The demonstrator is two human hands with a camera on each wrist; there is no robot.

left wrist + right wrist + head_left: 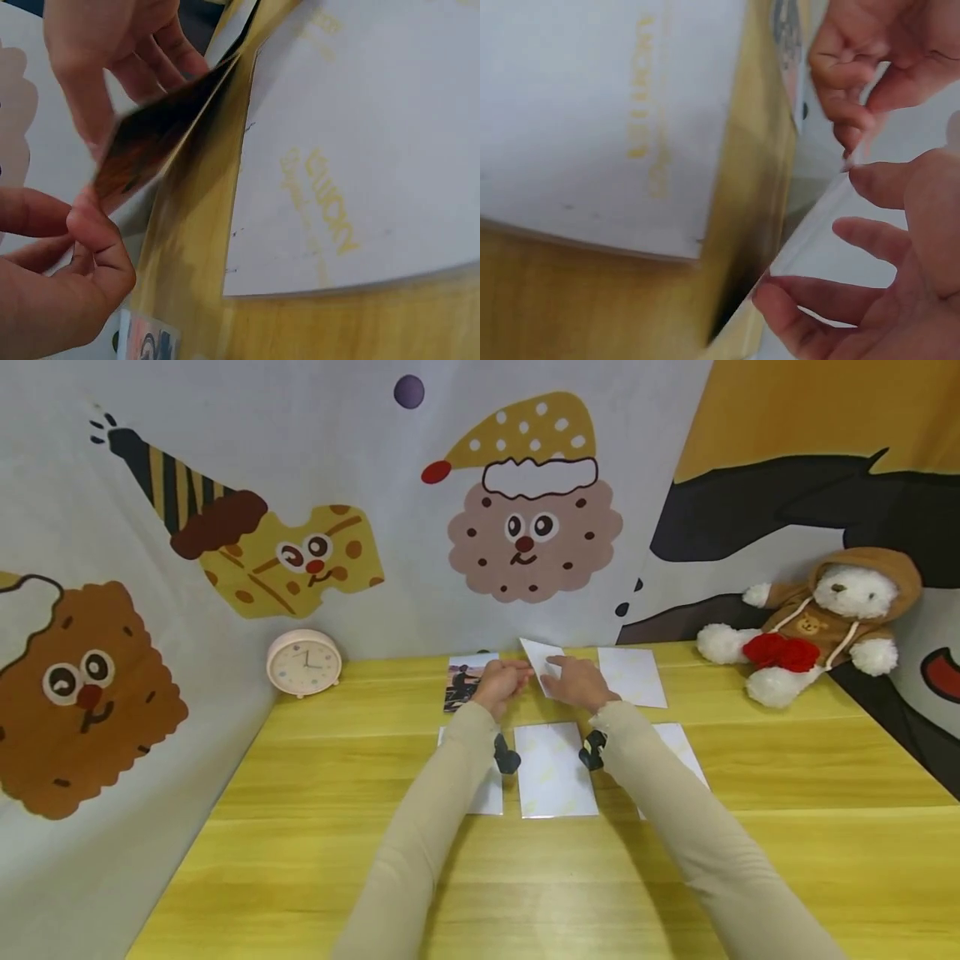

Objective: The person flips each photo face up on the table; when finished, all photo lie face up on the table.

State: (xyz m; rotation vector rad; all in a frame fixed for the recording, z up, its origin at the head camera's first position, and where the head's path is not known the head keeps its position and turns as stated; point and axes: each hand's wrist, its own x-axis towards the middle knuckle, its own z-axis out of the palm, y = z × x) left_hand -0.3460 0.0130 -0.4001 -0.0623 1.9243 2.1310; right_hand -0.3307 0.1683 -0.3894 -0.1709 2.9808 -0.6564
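Both hands are at a photo card [537,662] in the middle of the back row, which stands tilted off the table. Its white back faces right, and its dark picture side [154,142] shows in the left wrist view. My left hand [504,685] pinches the card's edge near a corner between thumb and finger. On the other side, my right hand [581,682] touches the white back with extended fingers [874,240]. Left of them lies a card with its picture up [459,683]. A white card [628,677] lies to the right.
In the front row lie a white card [557,772] under the wrists, another [487,789] by the left forearm and a third [681,747] partly behind the right sleeve. A pink clock [303,662] stands back left; a plush bear [817,627] sits back right. Behind hangs a printed cloth [420,610].
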